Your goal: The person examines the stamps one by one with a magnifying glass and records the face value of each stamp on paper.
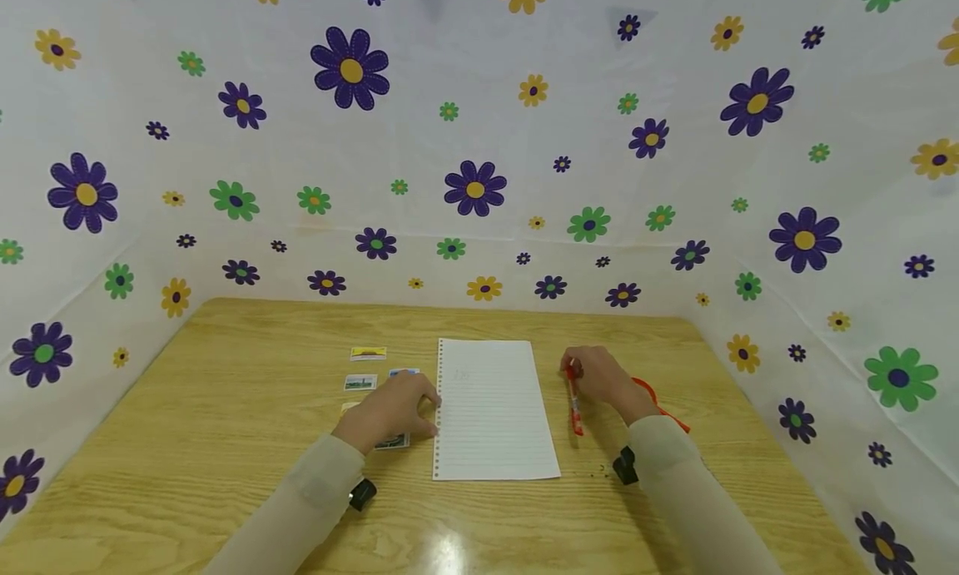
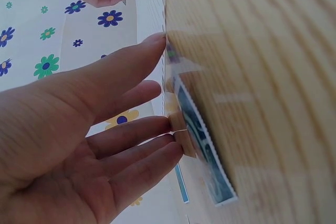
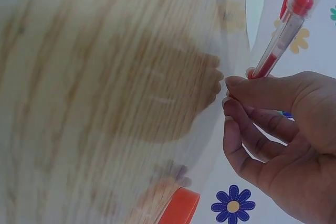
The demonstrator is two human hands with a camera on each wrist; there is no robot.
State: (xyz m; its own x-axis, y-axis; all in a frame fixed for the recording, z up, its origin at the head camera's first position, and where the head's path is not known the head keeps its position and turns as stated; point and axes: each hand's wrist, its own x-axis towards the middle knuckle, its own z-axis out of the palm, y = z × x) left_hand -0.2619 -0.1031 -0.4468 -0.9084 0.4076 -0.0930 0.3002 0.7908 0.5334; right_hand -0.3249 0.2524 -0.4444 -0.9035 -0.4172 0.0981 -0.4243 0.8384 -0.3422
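A sheet of lined paper (image 1: 497, 417) with punched holes down its left edge lies on the table. Faint pencil-grey marks show near its top left. My right hand (image 1: 602, 377), right of the sheet, pinches a clear pen with red parts (image 1: 574, 404) between thumb and fingertips; the same pen (image 3: 281, 38) slants up from the fingers in the right wrist view. At the sheet's left edge, my left hand (image 1: 397, 408) rests with fingers spread and relaxed, fingertips down at the tabletop. Beside those fingertips lies a stamp-like picture card (image 2: 202, 140), partly covered by the hand in the head view.
More small picture cards lie left of the sheet, among them a yellow one (image 1: 369, 354) and a pale one (image 1: 360, 382). A red-orange curved object (image 1: 674, 419) sits partly hidden behind my right wrist. Small dark crumbs (image 1: 601, 473) dot the wooden table (image 1: 225, 408). Flowered cloth (image 1: 419, 142) walls three sides.
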